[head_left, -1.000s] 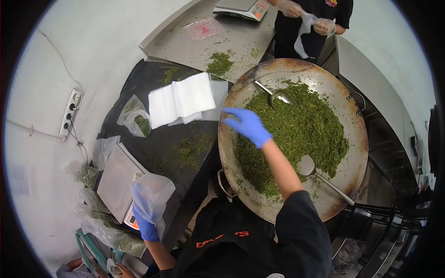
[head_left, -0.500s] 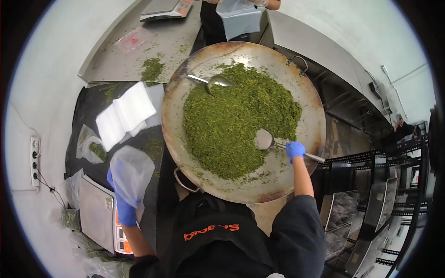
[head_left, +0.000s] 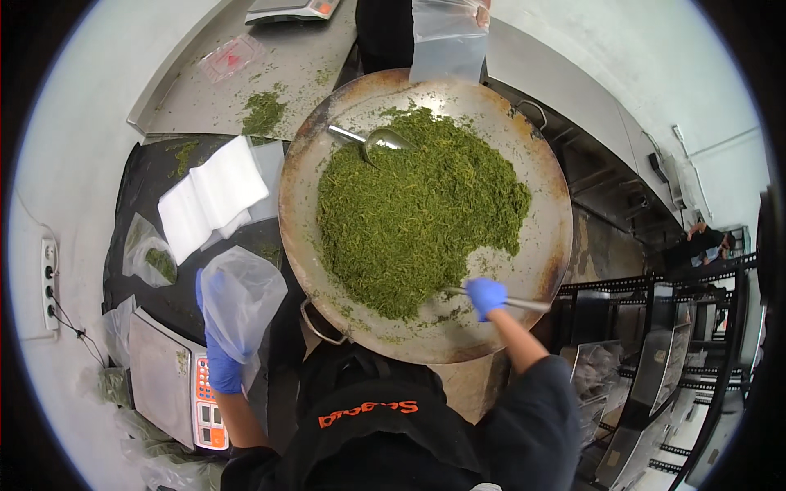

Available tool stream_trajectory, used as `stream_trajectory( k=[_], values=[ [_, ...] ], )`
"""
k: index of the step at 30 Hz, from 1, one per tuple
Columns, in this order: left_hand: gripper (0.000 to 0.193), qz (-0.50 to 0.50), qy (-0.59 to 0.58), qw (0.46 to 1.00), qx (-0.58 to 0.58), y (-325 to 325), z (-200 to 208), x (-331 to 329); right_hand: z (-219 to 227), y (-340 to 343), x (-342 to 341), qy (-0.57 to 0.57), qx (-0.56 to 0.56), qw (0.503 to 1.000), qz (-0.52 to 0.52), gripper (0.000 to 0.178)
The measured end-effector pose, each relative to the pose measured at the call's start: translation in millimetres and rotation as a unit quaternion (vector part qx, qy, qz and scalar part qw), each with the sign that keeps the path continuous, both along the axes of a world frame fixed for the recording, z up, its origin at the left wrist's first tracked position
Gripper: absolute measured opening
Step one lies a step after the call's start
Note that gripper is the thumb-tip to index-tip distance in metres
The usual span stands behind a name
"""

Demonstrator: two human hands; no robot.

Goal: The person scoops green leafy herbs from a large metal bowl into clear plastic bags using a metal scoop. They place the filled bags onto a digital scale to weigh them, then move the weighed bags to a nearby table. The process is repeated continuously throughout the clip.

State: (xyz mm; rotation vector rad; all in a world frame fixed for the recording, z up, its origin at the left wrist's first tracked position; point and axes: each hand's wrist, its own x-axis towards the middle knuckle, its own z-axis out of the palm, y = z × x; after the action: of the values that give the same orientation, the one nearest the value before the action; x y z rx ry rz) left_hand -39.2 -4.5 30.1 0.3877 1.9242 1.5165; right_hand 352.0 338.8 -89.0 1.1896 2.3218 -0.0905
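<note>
My right hand (head_left: pixel 485 298), in a blue glove, is closed around the handle of a metal scoop (head_left: pixel 526 304). The scoop's head is dug into the lower edge of a heap of green chopped leaves (head_left: pixel 409 213). That heap lies in a wide metal wok (head_left: pixel 536 196) in front of me. My left hand (head_left: pixel 221 360), also blue-gloved, holds up a clear plastic bag (head_left: pixel 243 293), with its fingers partly behind the plastic. A second metal scoop (head_left: pixel 383 142) rests on the heap's upper left.
Left of the wok are a stack of white plastic sheets (head_left: pixel 211 195), a bag with some leaves (head_left: pixel 155 260) and a scale (head_left: pixel 168 380). A co-worker at the far side holds a clear bag (head_left: pixel 450 45) over the wok's rim. Racks with trays (head_left: pixel 663 368) stand at right.
My right hand has moved left and slightly down, pushing the scoop into the leaves. My left hand has shifted slightly right with the bag. The co-worker's bag is lower, by the wok's rim.
</note>
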Motion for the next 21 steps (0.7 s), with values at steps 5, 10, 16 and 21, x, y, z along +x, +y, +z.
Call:
stream_trajectory(
  k=[5,10,16,21],
  values=[
    [0.082,-0.041,0.062,0.997,0.0,12,10,9,-31,-12,-71,0.144,0.079,0.973,-0.165,0.045],
    [0.078,-0.122,0.313,0.942,0.013,55,44,11,28,11,-48,0.141,0.163,0.966,-0.14,0.049],
    [0.098,-0.2,0.105,0.958,0.176,140,51,3,109,35,-17,0.179,0.157,0.962,-0.133,0.048],
    [0.115,-0.291,0.055,0.936,0.191,201,29,20,180,36,5,0.202,0.157,0.955,-0.15,0.05]
  ],
)
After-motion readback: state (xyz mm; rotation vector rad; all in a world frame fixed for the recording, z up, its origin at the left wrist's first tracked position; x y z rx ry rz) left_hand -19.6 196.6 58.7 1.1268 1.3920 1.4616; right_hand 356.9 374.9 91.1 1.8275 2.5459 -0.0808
